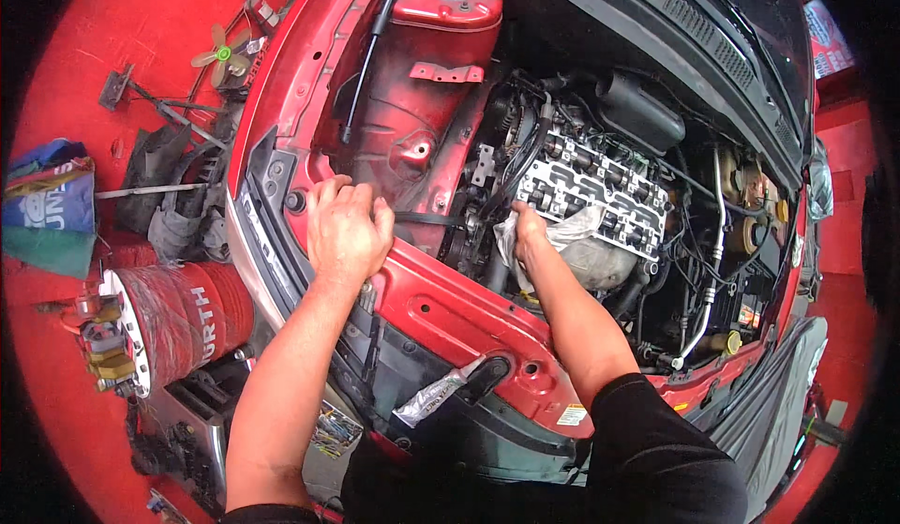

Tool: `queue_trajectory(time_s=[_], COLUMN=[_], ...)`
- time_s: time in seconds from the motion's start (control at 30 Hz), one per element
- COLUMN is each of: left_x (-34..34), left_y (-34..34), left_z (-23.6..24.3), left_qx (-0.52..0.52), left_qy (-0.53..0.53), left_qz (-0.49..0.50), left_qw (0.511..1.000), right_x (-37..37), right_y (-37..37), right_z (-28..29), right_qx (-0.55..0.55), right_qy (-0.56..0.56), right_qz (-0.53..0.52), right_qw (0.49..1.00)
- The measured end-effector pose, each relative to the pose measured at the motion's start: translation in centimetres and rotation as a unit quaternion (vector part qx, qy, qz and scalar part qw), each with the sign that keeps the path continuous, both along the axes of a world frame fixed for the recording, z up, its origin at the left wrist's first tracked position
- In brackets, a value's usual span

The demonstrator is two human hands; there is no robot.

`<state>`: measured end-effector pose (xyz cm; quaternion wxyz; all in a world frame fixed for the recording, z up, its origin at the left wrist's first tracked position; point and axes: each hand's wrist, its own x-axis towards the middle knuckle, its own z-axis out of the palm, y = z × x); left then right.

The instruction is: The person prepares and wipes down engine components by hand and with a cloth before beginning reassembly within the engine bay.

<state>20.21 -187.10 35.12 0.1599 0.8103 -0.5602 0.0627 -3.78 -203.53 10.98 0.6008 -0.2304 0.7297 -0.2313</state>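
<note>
My left hand (349,229) rests palm down on the red body edge beside the headlight, fingers loosely bent and holding nothing. My right hand (531,232) reaches into the engine bay and grips a whitish rag (572,228), which bunches up on both sides of the fingers. It is at the near corner of the engine's exposed cylinder head (591,191), where camshafts and pale metal caps show with no cover on. Under the rag sits a dull grey metal heat shield (600,266). My right fingertips are partly hidden.
A silver tube (439,395) lies on the front panel (441,308). Left of the car stand a red drum (187,322) with tools on top and a tray of small parts (336,430). A black prop strut (366,74) crosses the bay's left side. A grey cover (773,388) drapes the right fender.
</note>
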Motion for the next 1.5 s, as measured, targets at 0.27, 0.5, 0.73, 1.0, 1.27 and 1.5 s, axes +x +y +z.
queue_trajectory(time_s=[0.27,0.5,0.73,1.0,1.27,1.5], left_x=[0.1,-0.2,0.3,0.5,0.6,0.6], left_y=[-0.1,-0.4,-0.1,-0.1,0.0,0.0], left_z=[-0.3,0.1,-0.3,-0.7,-0.7,-0.5], left_qx=[0.006,-0.002,0.0,-0.014,-0.026,-0.033], left_qy=[0.01,0.005,0.01,0.022,0.034,0.039], left_qz=[-0.007,-0.014,-0.016,-0.024,-0.026,-0.027], left_qw=[1.0,1.0,1.0,0.999,0.999,0.998], right_x=[-0.5,-1.7,-2.3,-2.6,-1.9,-2.0], right_y=[-0.3,2.0,-0.5,-2.3,-1.5,-1.9], right_z=[-1.1,10.6,7.7,8.0,8.4,9.0], right_qx=[-0.001,-0.246,-0.474,-0.463,-0.447,-0.432], right_qy=[0.006,0.413,0.466,0.478,0.5,0.488], right_qz=[0.044,0.324,0.479,0.593,0.574,0.593], right_qw=[0.999,0.815,0.574,0.454,0.47,0.472])
